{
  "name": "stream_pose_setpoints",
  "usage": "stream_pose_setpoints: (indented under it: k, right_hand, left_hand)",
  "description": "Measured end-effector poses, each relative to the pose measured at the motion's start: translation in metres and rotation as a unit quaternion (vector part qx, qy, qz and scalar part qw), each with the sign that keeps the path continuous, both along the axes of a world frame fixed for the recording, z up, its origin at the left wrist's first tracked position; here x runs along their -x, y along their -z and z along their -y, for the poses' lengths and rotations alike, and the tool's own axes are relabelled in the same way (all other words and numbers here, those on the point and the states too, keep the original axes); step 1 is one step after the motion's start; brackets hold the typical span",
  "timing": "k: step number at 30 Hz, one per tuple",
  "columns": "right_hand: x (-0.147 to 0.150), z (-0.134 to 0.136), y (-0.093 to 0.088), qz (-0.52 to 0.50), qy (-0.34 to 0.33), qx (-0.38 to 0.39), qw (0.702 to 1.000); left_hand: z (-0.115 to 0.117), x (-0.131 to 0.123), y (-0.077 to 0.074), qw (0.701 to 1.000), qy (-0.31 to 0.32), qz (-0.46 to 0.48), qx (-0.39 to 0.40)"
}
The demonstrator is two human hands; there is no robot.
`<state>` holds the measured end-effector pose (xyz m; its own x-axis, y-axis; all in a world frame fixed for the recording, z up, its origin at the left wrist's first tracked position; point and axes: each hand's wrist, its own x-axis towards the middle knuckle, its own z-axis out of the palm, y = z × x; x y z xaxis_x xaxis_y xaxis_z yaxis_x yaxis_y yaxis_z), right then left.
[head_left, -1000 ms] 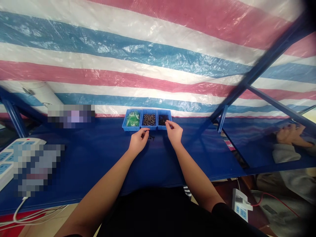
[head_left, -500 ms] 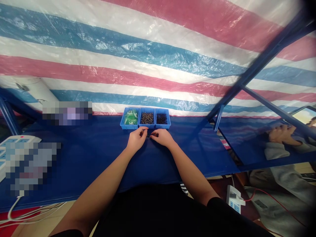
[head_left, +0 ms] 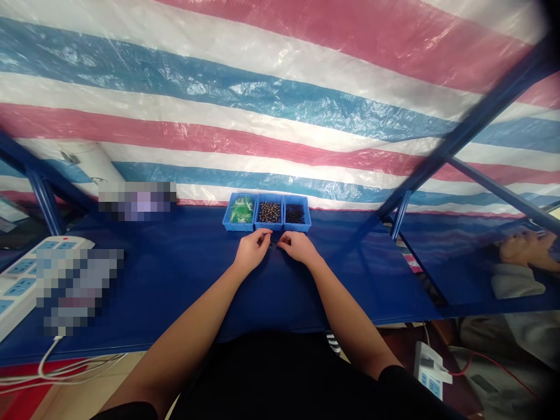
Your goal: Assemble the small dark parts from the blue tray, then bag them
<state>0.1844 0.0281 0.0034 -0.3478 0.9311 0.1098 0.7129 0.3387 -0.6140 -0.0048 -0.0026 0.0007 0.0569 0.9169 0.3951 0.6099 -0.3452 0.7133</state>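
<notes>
Just in front of three small blue bins, my left hand [head_left: 252, 252] and my right hand [head_left: 299, 246] face each other over the blue table [head_left: 280, 297]. Both hands are closed in a pinch. A tiny dark piece [head_left: 274, 244] shows between the fingertips, too small to name. The left bin [head_left: 238, 226] holds green and clear plastic packets [head_left: 241, 210]. In the middle bin [head_left: 268, 227] lie many small brass-and-dark parts [head_left: 270, 212]. Thin black pieces [head_left: 295, 214] fill the right bin [head_left: 297, 227].
A white power strip [head_left: 39, 262] lies at the left beside a blurred-out object [head_left: 83, 291]. Blue metal posts [head_left: 400, 216] frame the table. At the right is another person's hand [head_left: 520, 248]. A second power strip [head_left: 429, 370] sits below the table edge. Striped sheeting [head_left: 280, 116] hangs behind.
The whole view has shifted, so the bins and hands appear slightly farther right. My hands keep their pinched pose close together. The other person's hands have moved a little.
</notes>
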Motion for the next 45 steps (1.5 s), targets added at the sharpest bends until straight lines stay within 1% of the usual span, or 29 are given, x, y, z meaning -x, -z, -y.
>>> stream_pose_setpoints:
  k: [8,11,13,16,19,24,27,29,33,42,45]
  right_hand:
    - [-0.004,-0.004,0.004,-0.007,-0.001,0.007,1.000]
    - [-0.004,-0.004,0.003,-0.040,0.002,0.002,0.999]
    - [-0.003,-0.004,0.002,-0.081,-0.006,0.017,0.997]
    - [-0.001,-0.002,-0.002,-0.149,-0.022,0.063,0.987]
    - [0.002,-0.001,-0.004,-0.193,-0.044,0.100,0.975]
    - [0.003,-0.001,-0.004,-0.249,-0.059,0.126,0.958]
    - [0.003,-0.002,-0.004,-0.273,-0.078,0.141,0.948]
    - [0.003,-0.002,-0.003,-0.291,-0.079,0.148,0.942]
    - [0.004,-0.001,-0.004,-0.321,-0.069,0.145,0.933]
    - [0.006,-0.001,-0.004,-0.345,-0.044,0.119,0.930]
    - [0.008,-0.001,-0.003,-0.356,-0.033,0.089,0.930]
  left_hand:
    - [0.000,-0.001,0.001,1.000,0.011,-0.010,0.005]
    - [0.000,-0.002,0.001,0.999,0.036,-0.024,0.002]
    - [0.001,-0.003,0.000,0.999,0.047,-0.028,-0.001]
    - [0.001,-0.004,-0.001,0.998,0.057,-0.023,-0.008]
    - [0.002,-0.004,-0.002,0.998,0.066,-0.018,-0.007]
    - [0.003,-0.003,-0.005,0.997,0.069,-0.015,0.013]
    - [0.003,-0.003,-0.004,0.997,0.069,-0.010,0.022]
    - [0.002,-0.003,-0.003,0.998,0.062,-0.007,0.027]
    - [0.000,-0.003,0.000,0.999,0.036,0.004,0.027]
    - [0.001,-0.003,-0.002,0.999,0.031,0.016,0.010]
    - [0.001,-0.002,-0.002,1.000,0.024,0.018,0.008]
